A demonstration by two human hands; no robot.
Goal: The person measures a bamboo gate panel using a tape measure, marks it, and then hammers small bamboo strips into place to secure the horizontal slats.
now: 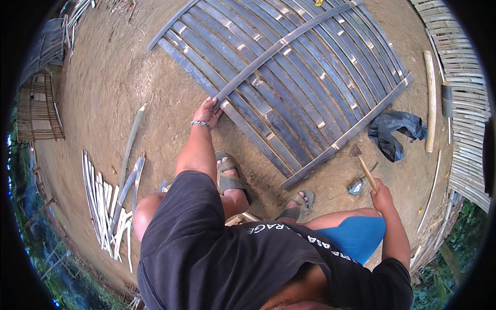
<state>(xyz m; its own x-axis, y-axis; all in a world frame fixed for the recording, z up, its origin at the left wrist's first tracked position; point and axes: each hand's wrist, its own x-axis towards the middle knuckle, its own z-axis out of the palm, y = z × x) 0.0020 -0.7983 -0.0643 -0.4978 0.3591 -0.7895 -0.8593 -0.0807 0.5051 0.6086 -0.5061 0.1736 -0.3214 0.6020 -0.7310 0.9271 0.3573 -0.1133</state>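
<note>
A panel of dark bamboo slats (pixel 289 67) lies on the dirt in front of me, with crossbars over the slats. My left hand (pixel 207 113) grips the near left end of the middle crossbar (pixel 258 61), at the panel's edge. Low on the right, my right hand (pixel 381 196) is closed round the wooden handle of a hammer (pixel 368 173). Its dark metal head points toward the panel's near right corner, apart from the slats. Another crossbar (pixel 346 135) runs along the panel's right end.
Split bamboo strips (pixel 107 206) are heaped at the left, beside a longer pole (pixel 132 139). A black plastic bag (pixel 395 132) and a small round object (pixel 355 187) lie right of the panel. Further right are a thick pole (pixel 429 101) and a bamboo fence (pixel 467 93).
</note>
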